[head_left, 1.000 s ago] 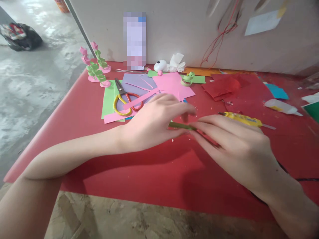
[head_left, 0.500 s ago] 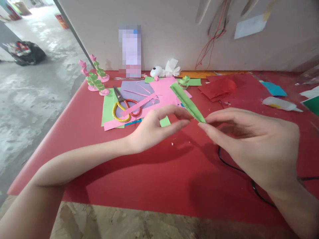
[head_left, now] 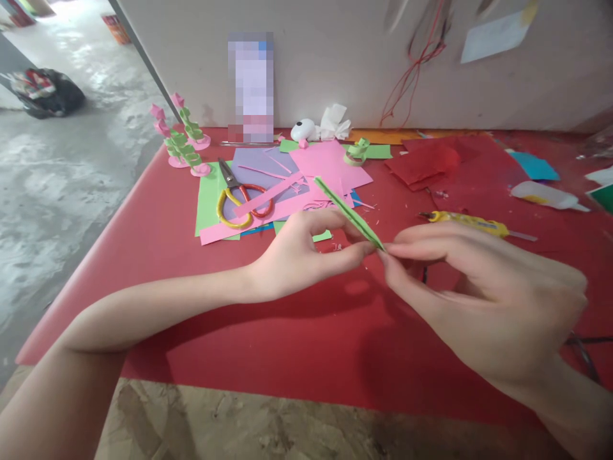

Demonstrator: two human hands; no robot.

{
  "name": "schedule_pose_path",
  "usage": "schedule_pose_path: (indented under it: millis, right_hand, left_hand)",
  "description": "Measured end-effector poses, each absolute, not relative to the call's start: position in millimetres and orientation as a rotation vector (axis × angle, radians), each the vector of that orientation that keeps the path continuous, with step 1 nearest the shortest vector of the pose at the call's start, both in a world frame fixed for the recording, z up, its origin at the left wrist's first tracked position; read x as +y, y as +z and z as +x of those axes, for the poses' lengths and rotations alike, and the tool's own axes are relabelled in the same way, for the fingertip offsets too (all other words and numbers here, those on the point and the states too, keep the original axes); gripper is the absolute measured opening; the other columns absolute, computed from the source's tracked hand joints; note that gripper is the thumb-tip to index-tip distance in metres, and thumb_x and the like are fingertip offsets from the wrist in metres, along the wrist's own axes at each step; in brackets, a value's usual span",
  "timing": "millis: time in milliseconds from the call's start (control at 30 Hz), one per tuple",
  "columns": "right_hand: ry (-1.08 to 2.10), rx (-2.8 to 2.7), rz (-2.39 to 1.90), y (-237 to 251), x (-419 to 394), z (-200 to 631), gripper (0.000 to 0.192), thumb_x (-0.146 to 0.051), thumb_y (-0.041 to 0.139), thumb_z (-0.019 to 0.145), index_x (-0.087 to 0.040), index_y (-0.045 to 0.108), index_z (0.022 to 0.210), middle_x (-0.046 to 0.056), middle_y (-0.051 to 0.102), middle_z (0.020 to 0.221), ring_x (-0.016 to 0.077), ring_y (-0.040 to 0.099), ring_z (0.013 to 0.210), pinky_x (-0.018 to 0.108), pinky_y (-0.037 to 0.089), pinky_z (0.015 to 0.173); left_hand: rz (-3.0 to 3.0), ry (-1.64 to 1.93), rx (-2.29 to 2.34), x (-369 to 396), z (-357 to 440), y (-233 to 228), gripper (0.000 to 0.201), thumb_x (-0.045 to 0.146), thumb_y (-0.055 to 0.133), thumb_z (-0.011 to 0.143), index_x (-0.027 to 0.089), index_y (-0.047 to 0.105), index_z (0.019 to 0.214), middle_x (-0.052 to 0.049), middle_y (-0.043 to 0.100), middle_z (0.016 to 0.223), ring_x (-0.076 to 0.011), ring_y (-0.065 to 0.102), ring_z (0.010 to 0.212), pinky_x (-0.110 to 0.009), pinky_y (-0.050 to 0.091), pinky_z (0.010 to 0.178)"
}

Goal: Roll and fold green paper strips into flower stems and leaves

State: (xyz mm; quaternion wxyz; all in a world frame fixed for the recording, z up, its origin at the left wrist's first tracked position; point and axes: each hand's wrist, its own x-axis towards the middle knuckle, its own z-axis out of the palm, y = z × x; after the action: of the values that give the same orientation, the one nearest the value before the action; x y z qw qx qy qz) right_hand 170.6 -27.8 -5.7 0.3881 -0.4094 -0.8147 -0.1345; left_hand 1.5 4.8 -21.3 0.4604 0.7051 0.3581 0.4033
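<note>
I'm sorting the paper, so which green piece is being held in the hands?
The narrow folded green strip, pinched between left hand and right hand; other green paper lies flat.

Matt green paper strip (head_left: 348, 212), matt red tabletop (head_left: 287, 345)

Green strip (head_left: 348, 212) near end hidden between fingertips; wall papers (head_left: 498, 32) blurred.

Bright daylight floods in from the upper left of the frame, washing out the concrete floor (head_left: 62, 166) there. My arms throw soft shadows onto the red table (head_left: 268, 345) in the lower middle. The hanging things at the upper right are smeared by motion blur, my right hand (head_left: 483, 300) looks slightly soft, and straight lines bend outward near the frame edges.
</note>
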Motion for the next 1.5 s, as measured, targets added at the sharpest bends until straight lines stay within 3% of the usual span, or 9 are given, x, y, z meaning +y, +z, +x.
schedule_pose_path:
  millis: [167, 400, 700, 1000, 1233, 1500]
  right_hand:
    - [-0.401, -2.115, -1.044, -9, -30, 174, 0.016, -0.01, 0.066, 0.073, -0.022, 0.057, 0.081, -0.002, 0.069, 0.075, 0.0098, 0.064, 0.063, 0.023, 0.05, 0.055]
    - [-0.537, -2.251, -0.938, -7, -31, 184, 0.034, -0.007, 0.067, 0.071, -0.017, 0.06, 0.102, 0.008, 0.07, 0.088, 0.0147, 0.065, 0.077, 0.027, 0.052, 0.073]
    - [-0.449, -2.298, -0.942, -5, -30, 186, 0.031, -0.006, 0.065, 0.072, -0.018, 0.06, 0.1, 0.007, 0.068, 0.087, 0.0145, 0.061, 0.077, 0.028, 0.049, 0.069]
    - [-0.555, -2.312, -0.971, -10, -28, 195, 0.024, -0.016, 0.057, 0.082, -0.024, 0.056, 0.105, 0.0, 0.066, 0.09, 0.0112, 0.058, 0.073, 0.027, 0.042, 0.058]
    - [-0.508, -2.351, -0.902, -10, -25, 196, 0.029, -0.015, 0.059, 0.08, -0.018, 0.058, 0.109, 0.005, 0.066, 0.093, 0.0138, 0.06, 0.078, 0.029, 0.046, 0.065]
    - [-0.472, -2.342, -0.947, -8, -29, 191, 0.021, -0.013, 0.06, 0.081, -0.019, 0.058, 0.1, -0.001, 0.065, 0.079, 0.0073, 0.055, 0.066, 0.022, 0.045, 0.057]
  left_hand:
    - [1.652, 0.934, 0.867, 6, 2, -17, 0.009, 0.017, 0.06, 0.074, 0.014, 0.067, 0.069, 0.0, 0.068, 0.069, -0.0095, 0.061, 0.069, -0.024, 0.049, 0.07]
    - [1.557, 0.881, 0.868, 8, -1, -11, 0.013, 0.016, 0.059, 0.077, 0.015, 0.069, 0.069, 0.001, 0.072, 0.074, -0.0114, 0.065, 0.077, -0.025, 0.053, 0.076]
    - [1.492, 0.851, 0.749, 11, -1, -7, 0.019, 0.001, 0.055, 0.074, 0.014, 0.063, 0.063, 0.004, 0.065, 0.065, -0.0051, 0.06, 0.065, -0.018, 0.051, 0.065]
    - [1.177, 0.821, 0.662, 10, 2, -12, 0.024, 0.006, 0.05, 0.077, 0.013, 0.065, 0.06, 0.004, 0.061, 0.059, -0.0044, 0.057, 0.062, -0.019, 0.046, 0.063]
    - [1.188, 0.823, 0.642, 7, 1, -16, 0.02, 0.013, 0.051, 0.077, 0.013, 0.064, 0.061, 0.002, 0.059, 0.061, -0.0071, 0.054, 0.065, -0.023, 0.043, 0.067]
    - [1.256, 0.742, 0.658, 7, 1, -16, 0.02, 0.019, 0.047, 0.077, 0.015, 0.057, 0.061, 0.003, 0.053, 0.062, -0.008, 0.051, 0.067, -0.026, 0.039, 0.068]
